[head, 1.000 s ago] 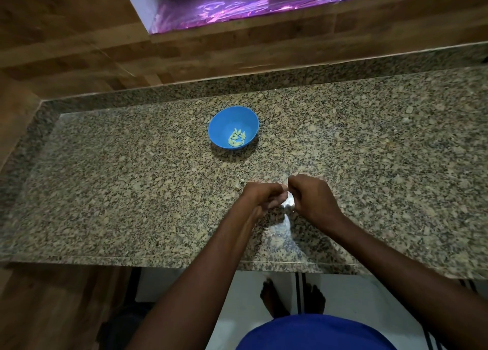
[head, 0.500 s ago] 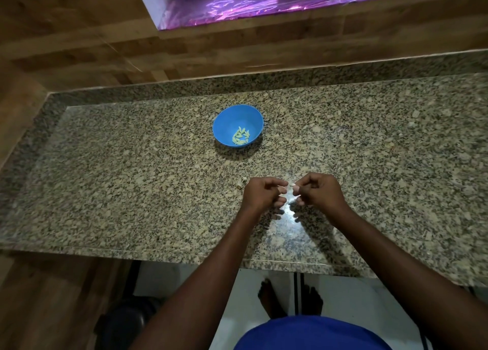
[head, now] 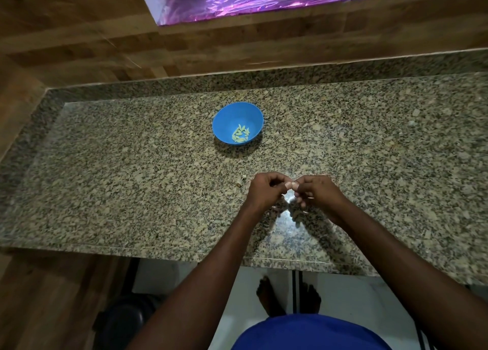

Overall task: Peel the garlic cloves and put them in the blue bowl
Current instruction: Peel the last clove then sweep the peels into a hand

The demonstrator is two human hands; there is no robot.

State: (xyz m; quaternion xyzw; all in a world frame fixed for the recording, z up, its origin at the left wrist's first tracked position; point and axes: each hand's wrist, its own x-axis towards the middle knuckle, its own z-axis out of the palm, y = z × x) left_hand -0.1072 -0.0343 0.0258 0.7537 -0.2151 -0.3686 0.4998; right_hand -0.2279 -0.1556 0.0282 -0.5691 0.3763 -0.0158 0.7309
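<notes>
Pinching a small pale garlic clove (head: 290,183) between their fingertips, the left hand (head: 266,192) and right hand (head: 315,194) meet with fingers curled. Beyond them, slightly nearer the left hand, sits the round, smooth blue bowl (head: 227,117) holding peeled cloves (head: 240,134), on the speckled granite counter (head: 132,178). Papery scraps (head: 241,180) lie just left.

arms (head: 211,283): bare, no sleeves; garment (head: 311,332): blue; feet (head: 266,297): bare
</notes>
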